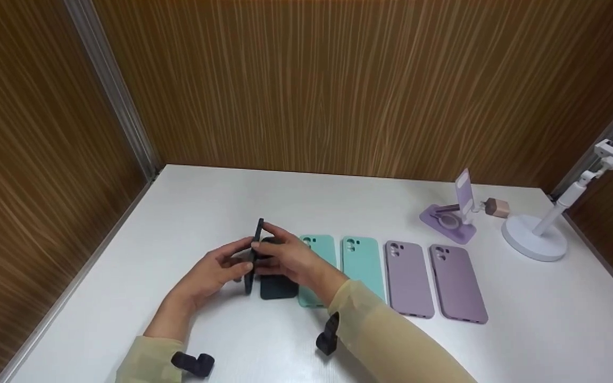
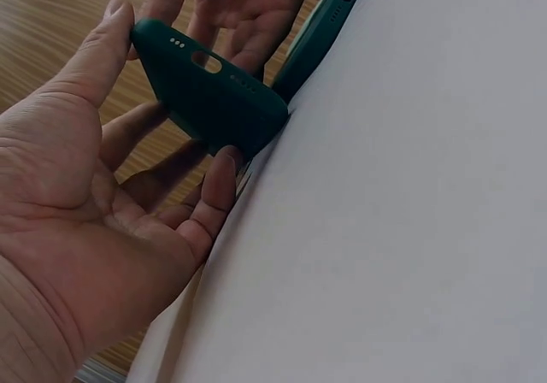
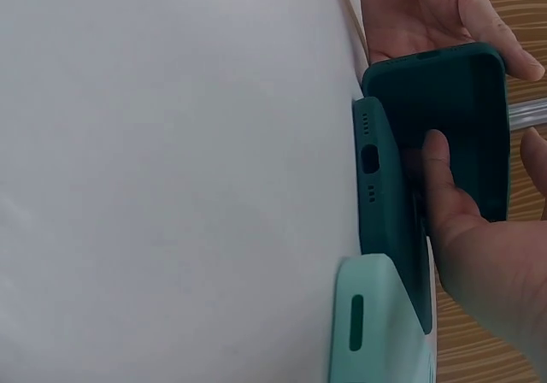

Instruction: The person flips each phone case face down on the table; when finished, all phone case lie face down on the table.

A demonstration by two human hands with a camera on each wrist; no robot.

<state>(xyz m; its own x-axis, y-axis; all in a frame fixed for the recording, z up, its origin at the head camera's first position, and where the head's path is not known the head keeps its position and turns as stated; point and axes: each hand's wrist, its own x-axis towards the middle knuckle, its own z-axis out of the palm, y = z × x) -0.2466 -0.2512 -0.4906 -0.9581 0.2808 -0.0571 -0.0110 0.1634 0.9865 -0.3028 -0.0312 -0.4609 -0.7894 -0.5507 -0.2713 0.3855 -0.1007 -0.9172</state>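
Note:
A dark green phone case (image 1: 249,282), almost black in the head view, stands on its long side between the two hands. My left hand (image 1: 203,279) grips it from the left; in the left wrist view the thumb is at the upper corner of the case (image 2: 205,101) and a finger reaches its lower edge. From the right, my right hand (image 1: 298,258) holds the far part by its edge. In the right wrist view the right thumb (image 3: 438,156) lies against the hollow inside. Just right of it, a second dark green case (image 1: 279,290) lies on the table, partly hidden by the right hand.
Rightward in a row lie two mint phone cases (image 1: 362,260), partly behind the right arm, then a lilac case (image 1: 409,282) and a mauve case (image 1: 460,287). Behind them stand a purple phone stand (image 1: 465,199), a small pink block (image 1: 497,208) and a white stand (image 1: 534,242).

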